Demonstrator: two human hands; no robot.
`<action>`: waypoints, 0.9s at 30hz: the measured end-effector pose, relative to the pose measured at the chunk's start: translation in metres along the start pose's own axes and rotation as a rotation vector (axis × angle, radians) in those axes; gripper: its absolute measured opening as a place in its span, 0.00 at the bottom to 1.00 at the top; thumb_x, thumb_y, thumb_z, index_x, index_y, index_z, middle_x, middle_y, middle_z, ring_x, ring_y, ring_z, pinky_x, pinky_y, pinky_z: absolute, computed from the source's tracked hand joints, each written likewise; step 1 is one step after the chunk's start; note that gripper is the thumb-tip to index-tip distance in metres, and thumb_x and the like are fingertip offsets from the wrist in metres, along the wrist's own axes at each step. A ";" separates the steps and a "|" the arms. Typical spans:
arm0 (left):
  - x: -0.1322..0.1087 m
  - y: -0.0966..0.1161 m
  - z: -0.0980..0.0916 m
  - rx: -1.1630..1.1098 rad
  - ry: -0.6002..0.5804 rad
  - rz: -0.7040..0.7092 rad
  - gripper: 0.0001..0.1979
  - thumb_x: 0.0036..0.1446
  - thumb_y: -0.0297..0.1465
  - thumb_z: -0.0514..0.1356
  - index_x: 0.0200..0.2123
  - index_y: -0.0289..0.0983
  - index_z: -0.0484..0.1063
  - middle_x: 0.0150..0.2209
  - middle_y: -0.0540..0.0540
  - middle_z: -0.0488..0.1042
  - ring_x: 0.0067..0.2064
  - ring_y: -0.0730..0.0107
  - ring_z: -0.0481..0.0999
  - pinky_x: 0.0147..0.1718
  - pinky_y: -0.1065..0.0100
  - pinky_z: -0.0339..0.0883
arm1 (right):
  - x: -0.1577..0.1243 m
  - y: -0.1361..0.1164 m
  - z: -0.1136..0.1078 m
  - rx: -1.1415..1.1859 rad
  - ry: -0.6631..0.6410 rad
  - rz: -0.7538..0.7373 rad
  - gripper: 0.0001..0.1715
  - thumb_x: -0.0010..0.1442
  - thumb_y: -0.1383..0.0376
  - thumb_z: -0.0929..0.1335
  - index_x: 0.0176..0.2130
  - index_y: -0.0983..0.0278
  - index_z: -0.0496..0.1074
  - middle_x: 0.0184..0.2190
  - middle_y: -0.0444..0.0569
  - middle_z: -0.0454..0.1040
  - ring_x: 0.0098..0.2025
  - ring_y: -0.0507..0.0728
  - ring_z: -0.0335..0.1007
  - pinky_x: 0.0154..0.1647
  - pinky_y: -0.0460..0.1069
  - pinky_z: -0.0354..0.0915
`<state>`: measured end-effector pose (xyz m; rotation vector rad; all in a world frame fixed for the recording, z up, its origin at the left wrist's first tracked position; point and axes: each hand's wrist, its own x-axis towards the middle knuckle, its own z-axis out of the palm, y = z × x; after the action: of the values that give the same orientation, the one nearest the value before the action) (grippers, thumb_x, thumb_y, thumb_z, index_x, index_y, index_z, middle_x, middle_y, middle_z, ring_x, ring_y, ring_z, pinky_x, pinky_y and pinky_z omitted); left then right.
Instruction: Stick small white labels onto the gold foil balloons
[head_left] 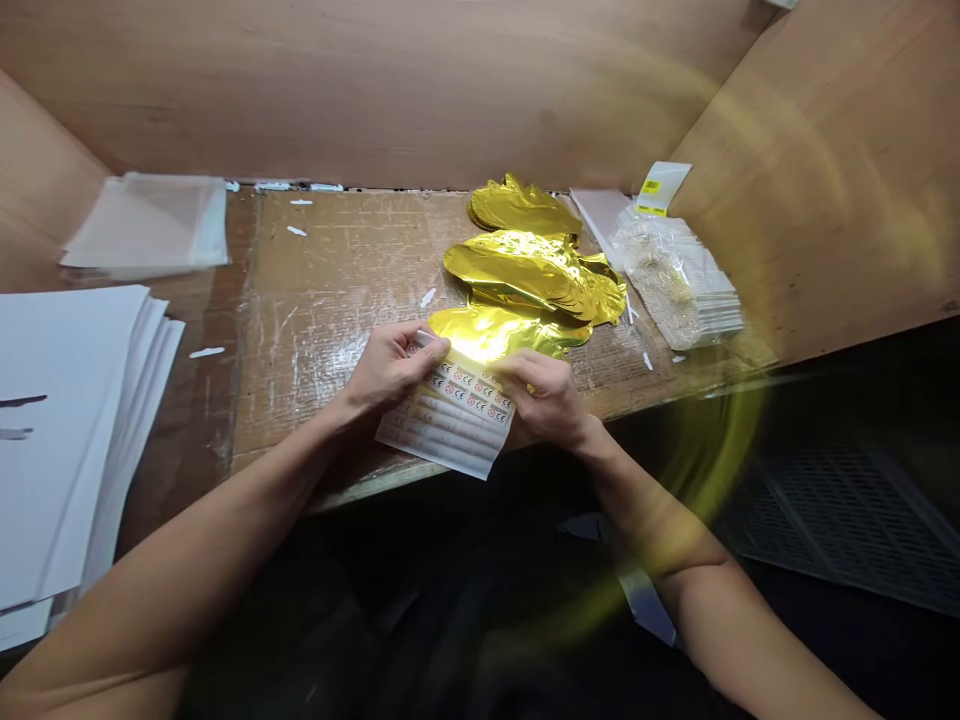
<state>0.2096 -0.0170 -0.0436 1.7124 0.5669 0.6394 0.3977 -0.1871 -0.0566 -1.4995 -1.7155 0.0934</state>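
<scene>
A clear plastic packet [450,425] printed with rows of small CE marks, perhaps a sticker sheet, is stretched between my two hands above the table's front edge. My left hand [394,370] pinches its upper left corner between thumb and fingers. On the other side, my right hand [551,395] is closed on the upper right corner. Just beyond the hands lie shiny gold foil pieces in several overlapping piles, the nearest foil pile [487,335] almost touching the sheet from this viewpoint. A middle foil pile [532,275] and a far foil pile [521,207] lie behind it.
White sheets [67,430] are stacked at the left, with clear plastic bags [150,225] behind them. Packed bags [682,285] and a yellow-marked card [664,187] lie at the right. Wooden panels [375,90] enclose the cardboard-covered tabletop [315,300]. A dark plastic crate [855,510] is lower right.
</scene>
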 end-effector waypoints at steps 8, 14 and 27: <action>0.002 -0.002 0.001 -0.015 -0.001 -0.027 0.19 0.58 0.44 0.69 0.26 0.34 0.75 0.23 0.50 0.71 0.23 0.76 0.65 0.21 0.74 0.59 | -0.011 0.021 0.002 -0.152 -0.046 -0.297 0.17 0.72 0.69 0.67 0.57 0.60 0.77 0.44 0.56 0.81 0.45 0.60 0.80 0.46 0.55 0.78; 0.002 -0.002 0.001 -0.036 -0.015 -0.026 0.20 0.58 0.44 0.69 0.24 0.34 0.74 0.22 0.50 0.71 0.22 0.76 0.65 0.19 0.74 0.58 | -0.006 0.009 0.009 0.112 0.071 0.006 0.13 0.70 0.63 0.72 0.54 0.61 0.76 0.37 0.49 0.80 0.37 0.55 0.78 0.41 0.51 0.75; 0.000 -0.001 0.001 -0.064 -0.023 -0.009 0.22 0.60 0.47 0.69 0.26 0.34 0.75 0.23 0.50 0.73 0.23 0.75 0.67 0.20 0.73 0.59 | -0.006 0.005 0.010 -0.008 0.012 -0.130 0.07 0.70 0.66 0.71 0.47 0.59 0.79 0.44 0.54 0.80 0.45 0.60 0.77 0.45 0.55 0.74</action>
<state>0.2104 -0.0176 -0.0446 1.6544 0.5324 0.6237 0.3945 -0.1866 -0.0694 -1.3875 -1.8011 0.0094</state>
